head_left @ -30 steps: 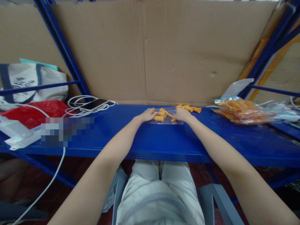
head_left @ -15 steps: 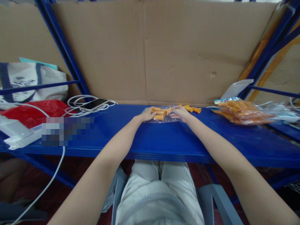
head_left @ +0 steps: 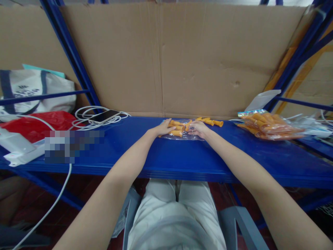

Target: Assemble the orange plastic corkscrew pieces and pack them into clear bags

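A clear plastic bag (head_left: 191,136) lies flat near the back of the blue shelf, with several orange flared plastic pieces (head_left: 177,133) in it. My left hand (head_left: 163,128) rests on the bag's left side, its fingers stretched out over the pieces. At the right side, my right hand (head_left: 199,129) has its fingers apart, the tips touching the bag beside an orange piece. Just behind that hand, a few loose orange pieces (head_left: 218,123) lie on the shelf.
A filled bag of orange pieces (head_left: 270,126) sits at the right, beside crumpled clear plastic. To the left are a phone (head_left: 105,116), coiled white cable (head_left: 85,110), a red bag (head_left: 56,119) and a power strip (head_left: 23,152). Cardboard (head_left: 203,62) stands behind the blue shelf (head_left: 182,156).
The bag's near edge has come slightly toward me. My right hand has shifted down a little with it, and my left fingers reach farther over the pieces.
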`<state>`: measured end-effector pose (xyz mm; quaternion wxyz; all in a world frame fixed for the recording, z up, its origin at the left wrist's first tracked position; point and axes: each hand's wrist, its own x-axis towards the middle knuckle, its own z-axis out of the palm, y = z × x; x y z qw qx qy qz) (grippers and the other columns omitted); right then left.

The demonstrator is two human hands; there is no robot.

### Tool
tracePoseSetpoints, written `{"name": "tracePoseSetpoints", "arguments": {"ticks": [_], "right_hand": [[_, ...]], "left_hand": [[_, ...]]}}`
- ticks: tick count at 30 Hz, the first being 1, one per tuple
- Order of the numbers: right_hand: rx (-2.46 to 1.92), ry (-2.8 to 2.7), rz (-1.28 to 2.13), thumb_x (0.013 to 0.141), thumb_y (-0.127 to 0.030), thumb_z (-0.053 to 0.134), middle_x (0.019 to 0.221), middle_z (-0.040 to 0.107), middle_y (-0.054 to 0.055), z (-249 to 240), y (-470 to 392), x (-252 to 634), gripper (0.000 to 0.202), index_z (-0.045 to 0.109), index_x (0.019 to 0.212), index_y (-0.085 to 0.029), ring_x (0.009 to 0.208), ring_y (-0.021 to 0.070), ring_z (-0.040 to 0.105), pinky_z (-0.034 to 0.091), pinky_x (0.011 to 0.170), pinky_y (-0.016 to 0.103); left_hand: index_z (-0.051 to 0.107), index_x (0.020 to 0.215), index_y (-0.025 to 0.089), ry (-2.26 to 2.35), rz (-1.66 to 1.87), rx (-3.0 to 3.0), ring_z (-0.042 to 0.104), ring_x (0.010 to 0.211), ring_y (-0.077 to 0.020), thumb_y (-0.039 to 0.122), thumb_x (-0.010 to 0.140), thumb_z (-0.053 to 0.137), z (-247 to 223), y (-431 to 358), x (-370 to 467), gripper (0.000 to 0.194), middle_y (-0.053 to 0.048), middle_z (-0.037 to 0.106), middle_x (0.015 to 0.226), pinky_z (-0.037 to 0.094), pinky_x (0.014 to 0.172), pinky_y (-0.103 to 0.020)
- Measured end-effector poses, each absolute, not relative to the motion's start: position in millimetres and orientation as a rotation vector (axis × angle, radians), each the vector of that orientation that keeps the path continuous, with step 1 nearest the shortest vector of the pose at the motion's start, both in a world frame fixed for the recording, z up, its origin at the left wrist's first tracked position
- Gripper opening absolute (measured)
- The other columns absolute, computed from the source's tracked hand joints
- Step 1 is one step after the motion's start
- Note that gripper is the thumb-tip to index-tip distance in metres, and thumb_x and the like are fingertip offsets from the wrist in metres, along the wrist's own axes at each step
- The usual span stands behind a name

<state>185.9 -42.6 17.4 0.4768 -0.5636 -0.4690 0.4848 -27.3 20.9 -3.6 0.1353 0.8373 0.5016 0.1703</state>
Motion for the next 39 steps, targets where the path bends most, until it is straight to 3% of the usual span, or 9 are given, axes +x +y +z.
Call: {"name": "tracePoseSetpoints", "arguments": {"ticks": [6,15,20,25,32,36,39], "right_hand": [[-1.335,-1.076,1.173,0.082,0.001,0.054,0.062,0.056,-0.005,16,-44,183,0.022,0.047,0.079,-0.02,0.054,0.0078,0.054,0.056,0.068,0.026],[-1.398,-1.075,1.116,0.08,0.005,0.055,0.06,0.056,-0.007,17,-45,183,0.027,0.046,0.083,-0.021,0.051,0.0069,0.054,0.051,0.059,0.02],[-1.363,-1.054,1.106,0.079,0.006,0.054,0.06,0.056,-0.006,12,-43,182,0.028,0.045,0.083,-0.021,0.053,0.0083,0.058,0.056,0.063,0.022],[-1.283,-1.068,1.104,0.074,0.011,0.061,0.063,0.058,-0.005,8,-38,182,0.033,0.048,0.08,-0.019,0.055,0.0071,0.059,0.057,0.062,0.019],[-1.277,-1.114,1.072,0.081,-0.006,0.074,0.054,0.05,-0.007,10,-40,182,0.03,0.049,0.069,-0.018,0.047,0.0057,0.051,0.055,0.056,0.018],[-1.259,-1.248,1.215,0.09,-0.015,0.066,0.053,0.059,0.0,14,-44,183,0.023,0.059,0.068,-0.015,0.046,0.0083,0.052,0.054,0.053,0.021],[-1.25,-1.339,1.276,0.089,-0.013,0.066,0.058,0.065,0.003,16,-46,182,0.021,0.066,0.069,-0.012,0.048,0.0079,0.054,0.052,0.054,0.019]], "left_hand": [[0.027,0.153,0.007,1.533,0.51,2.43,0.026,0.15,-0.03,0.052,0.092,0.044,-6,25,-23,0.077,-0.022,0.029,0.161,0.025,0.12,-0.039],[0.031,0.151,0.01,1.487,0.513,2.406,0.035,0.146,-0.029,0.056,0.09,0.046,-8,24,-25,0.078,-0.021,0.036,0.158,0.031,0.117,-0.036],[0.033,0.151,0.014,1.469,0.554,2.436,0.035,0.147,-0.0285,0.058,0.088,0.048,-13,31,-25,0.078,-0.019,0.036,0.158,0.031,0.117,-0.037],[0.033,0.15,0.011,1.469,0.522,2.459,0.036,0.146,-0.0294,0.059,0.087,0.045,-13,33,-25,0.081,-0.022,0.037,0.157,0.031,0.117,-0.038],[0.033,0.151,0.007,1.517,0.583,2.479,0.033,0.148,-0.0302,0.049,0.089,0.051,-7,26,-22,0.077,-0.021,0.035,0.158,0.028,0.119,-0.038],[0.04,0.147,0.01,1.516,0.632,2.519,0.039,0.144,-0.0284,0.041,0.088,0.054,-4,21,-20,0.068,-0.017,0.041,0.156,0.029,0.119,-0.037],[0.049,0.139,0.012,1.523,0.692,2.526,0.048,0.137,-0.028,0.036,0.087,0.056,0,16,-18,0.057,-0.015,0.052,0.148,0.036,0.115,-0.036]]}}
